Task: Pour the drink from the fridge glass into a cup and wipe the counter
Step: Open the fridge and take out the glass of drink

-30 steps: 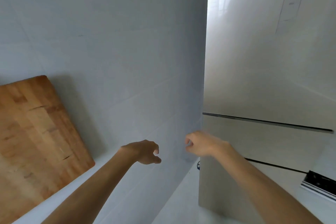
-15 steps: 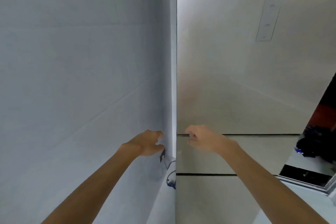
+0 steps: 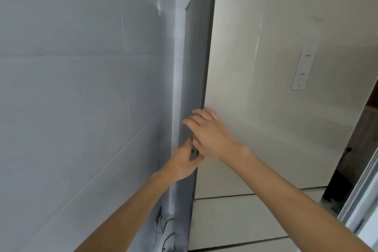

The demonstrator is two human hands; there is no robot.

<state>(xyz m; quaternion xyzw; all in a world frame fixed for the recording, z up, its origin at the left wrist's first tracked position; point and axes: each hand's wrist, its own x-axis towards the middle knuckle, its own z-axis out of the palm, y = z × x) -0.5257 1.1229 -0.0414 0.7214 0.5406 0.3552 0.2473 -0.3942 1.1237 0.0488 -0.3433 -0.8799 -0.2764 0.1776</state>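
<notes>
A tall pale fridge [image 3: 266,67] fills the right half of the head view, its upper door closed, with a small control panel [image 3: 302,67] on the front. My right hand [image 3: 210,133] reaches with fingers spread onto the door's left edge. My left hand [image 3: 182,161] is just below it, fingers curled toward the grey side of the fridge [image 3: 194,67]. Both hands are blurred and hold nothing I can make out. No glass, cup or cloth is in sight.
A white tiled wall [image 3: 81,88] stands close on the left. A dark cable [image 3: 165,229] hangs in the gap between wall and fridge. Lower fridge doors [image 3: 235,217] sit below. A dark opening and a pale frame [image 3: 360,200] are at the right.
The view has swung right and up, from the cutting board to the fridge. Both hands have risen and come together at the fridge door's left edge.
</notes>
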